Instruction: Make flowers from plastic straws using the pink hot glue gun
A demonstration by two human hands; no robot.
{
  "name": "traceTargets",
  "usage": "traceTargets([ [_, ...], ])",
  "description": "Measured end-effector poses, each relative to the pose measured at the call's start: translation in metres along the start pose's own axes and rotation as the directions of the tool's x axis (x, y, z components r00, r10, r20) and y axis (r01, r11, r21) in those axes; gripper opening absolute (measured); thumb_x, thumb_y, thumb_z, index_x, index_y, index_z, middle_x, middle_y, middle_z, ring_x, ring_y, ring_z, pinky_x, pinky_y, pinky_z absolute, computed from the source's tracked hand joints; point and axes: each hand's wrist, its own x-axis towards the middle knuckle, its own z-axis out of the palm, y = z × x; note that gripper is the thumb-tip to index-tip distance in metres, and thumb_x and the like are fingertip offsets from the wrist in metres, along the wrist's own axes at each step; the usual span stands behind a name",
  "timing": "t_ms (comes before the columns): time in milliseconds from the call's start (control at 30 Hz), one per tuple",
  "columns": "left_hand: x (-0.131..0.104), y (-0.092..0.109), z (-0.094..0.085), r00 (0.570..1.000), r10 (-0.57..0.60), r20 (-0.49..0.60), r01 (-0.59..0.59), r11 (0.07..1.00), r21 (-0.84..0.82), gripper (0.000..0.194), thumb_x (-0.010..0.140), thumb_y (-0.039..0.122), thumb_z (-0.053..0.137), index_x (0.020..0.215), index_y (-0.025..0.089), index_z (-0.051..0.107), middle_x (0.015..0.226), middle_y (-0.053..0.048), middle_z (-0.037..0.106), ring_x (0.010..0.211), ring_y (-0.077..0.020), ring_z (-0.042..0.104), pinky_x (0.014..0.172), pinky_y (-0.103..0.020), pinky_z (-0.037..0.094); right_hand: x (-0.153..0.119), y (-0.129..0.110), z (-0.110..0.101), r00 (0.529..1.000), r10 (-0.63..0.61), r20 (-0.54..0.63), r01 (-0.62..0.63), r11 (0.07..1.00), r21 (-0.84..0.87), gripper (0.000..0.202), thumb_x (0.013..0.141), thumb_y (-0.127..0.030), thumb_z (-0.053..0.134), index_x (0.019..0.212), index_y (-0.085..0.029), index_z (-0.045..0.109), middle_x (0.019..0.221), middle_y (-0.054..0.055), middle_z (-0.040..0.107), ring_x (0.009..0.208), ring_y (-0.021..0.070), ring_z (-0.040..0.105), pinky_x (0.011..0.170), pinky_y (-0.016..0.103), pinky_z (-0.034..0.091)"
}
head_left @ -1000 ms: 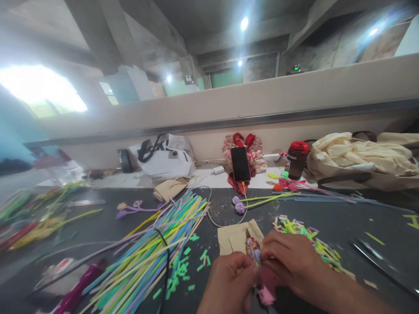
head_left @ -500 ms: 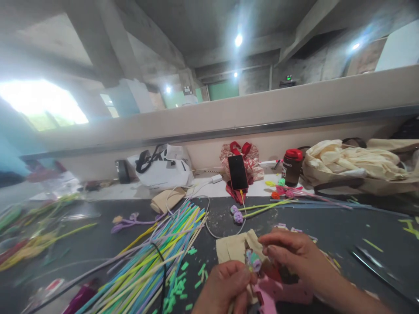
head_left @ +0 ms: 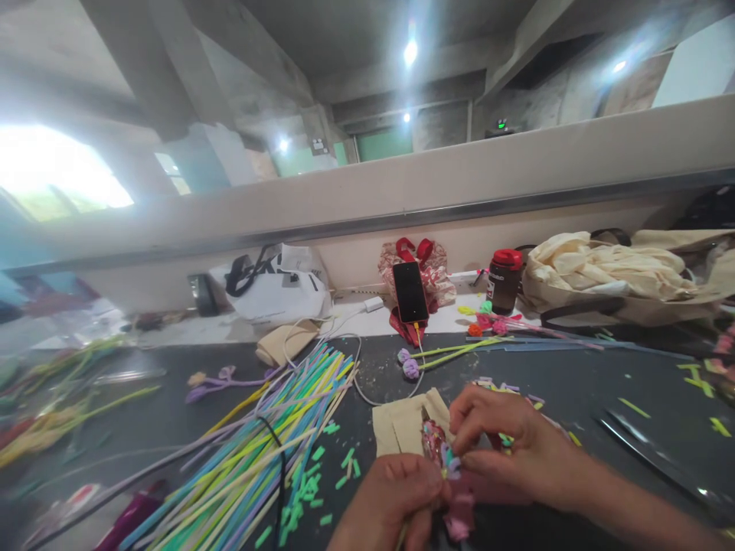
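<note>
Low in the head view, my left hand (head_left: 396, 497) is closed, pinching a small multicoloured fuzzy piece (head_left: 450, 462) between thumb and fingers. My right hand (head_left: 499, 440) meets it from the right, its thumb and bent fingers closed on the same piece. Behind the hands lies a beige cloth (head_left: 396, 428), with a shiny reddish item (head_left: 432, 436) on it. A pink object (head_left: 459, 516) sits just below the hands, partly covered by them. Small details between the fingertips are hidden.
A large bundle of coloured fuzzy stems (head_left: 258, 451) and green clippings (head_left: 307, 490) lie to the left. Farther back are purple flowers (head_left: 409, 367), a phone (head_left: 409, 293) on a cable, a red-lidded bottle (head_left: 505, 282) and bags (head_left: 279, 283). A clear glossy strip (head_left: 648, 451) lies right.
The view has shifted slightly. My right hand's fingers have curled in more around the small piece. More of the shiny reddish item shows, and the pink object has shifted or turned below the hands.
</note>
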Motion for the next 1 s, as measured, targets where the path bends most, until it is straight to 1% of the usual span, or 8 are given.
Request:
traceTargets([
  [200,-0.003,0.002,0.003,1.0,-0.012,0.022,0.012,1.0,-0.002,0.04,0.05,0.053,0.067,0.057,0.013,0.06,0.021,0.008,0.039,0.018,-0.0033,0.022,0.028,-0.02,0.005,0.0,0.0,0.0,0.997,-0.019,0.071,0.025,0.997,-0.075,0.013,0.078,-0.007,0.058,0.072,-0.018,0.063,0.083,0.001,0.061,0.077,0.0117,0.058,0.069,0.023,0.043],
  [300,-0.006,0.007,0.006,1.0,-0.021,0.004,0.021,1.0,-0.005,0.039,0.048,0.051,0.068,0.054,0.014,0.059,0.02,0.008,0.036,0.018,-0.0032,0.02,0.028,-0.021,0.005,0.001,-0.001,0.0,0.996,-0.031,0.081,0.035,0.998,-0.056,0.012,0.081,-0.009,0.055,0.074,-0.018,0.061,0.085,0.002,0.06,0.08,0.012,0.058,0.071,0.023,0.043],
  [400,-0.009,0.012,0.008,0.998,-0.052,-0.018,0.052,0.998,0.022,0.033,0.051,0.045,0.068,0.054,0.014,0.058,0.021,0.009,0.036,0.02,-0.003,0.021,0.03,-0.021,0.005,0.0,-0.001,0.001,0.995,-0.051,0.086,0.053,0.998,-0.026,0.011,0.082,-0.011,0.054,0.075,-0.017,0.06,0.085,0.002,0.059,0.083,0.0118,0.057,0.073,0.022,0.043],
  [633,-0.015,0.016,0.01,0.999,-0.033,-0.003,0.033,0.997,0.067,0.026,0.06,0.038,0.063,0.057,0.012,0.061,0.024,0.01,0.035,0.023,-0.0025,0.019,0.032,-0.022,0.003,0.0,0.0,0.003,0.994,-0.028,0.106,0.023,0.999,0.043,0.011,0.081,-0.01,0.055,0.076,-0.015,0.063,0.087,0.004,0.06,0.083,0.0122,0.057,0.074,0.022,0.042],
  [733,-0.019,0.019,0.013,0.998,-0.059,0.013,0.059,0.997,0.058,0.022,0.061,0.035,0.062,0.057,0.013,0.061,0.024,0.01,0.034,0.022,-0.0025,0.019,0.032,-0.021,0.003,0.001,0.003,0.0,0.993,0.031,0.111,-0.046,0.989,0.138,0.01,0.08,-0.014,0.056,0.078,-0.016,0.066,0.084,0.004,0.063,0.083,0.0145,0.058,0.076,0.025,0.042],
  [867,-0.021,0.021,0.015,0.998,-0.045,0.04,0.045,0.999,0.004,0.02,0.06,0.031,0.061,0.057,0.012,0.062,0.023,0.011,0.031,0.022,-0.0016,0.014,0.03,-0.021,0.001,-0.001,0.014,-0.004,0.951,0.189,0.245,-0.271,0.889,0.369,0.023,0.078,-0.026,0.058,0.098,-0.019,0.065,0.09,0.003,0.064,0.081,0.0172,0.058,0.072,0.028,0.045],
  [933,-0.02,0.02,0.013,0.996,-0.039,0.085,0.041,0.999,-0.021,0.021,0.06,0.032,0.063,0.057,0.011,0.062,0.023,0.011,0.03,0.022,-0.0019,0.013,0.029,-0.021,0.002,-0.003,0.018,-0.003,0.927,0.227,0.3,-0.332,0.868,0.369,0.034,0.069,-0.027,0.066,0.103,-0.02,0.064,0.09,0.002,0.063,0.075,0.0158,0.057,0.066,0.025,0.045],
  [1000,-0.02,0.017,0.011,0.991,-0.033,0.133,0.042,0.997,-0.067,0.024,0.058,0.035,0.065,0.057,0.011,0.061,0.022,0.011,0.03,0.022,-0.0025,0.015,0.029,-0.02,0.004,-0.005,0.017,0.0,0.924,0.246,0.292,-0.328,0.904,0.276,0.043,0.06,-0.02,0.073,0.102,-0.022,0.064,0.089,-0.001,0.061,0.069,0.0129,0.054,0.062,0.021,0.043],
])
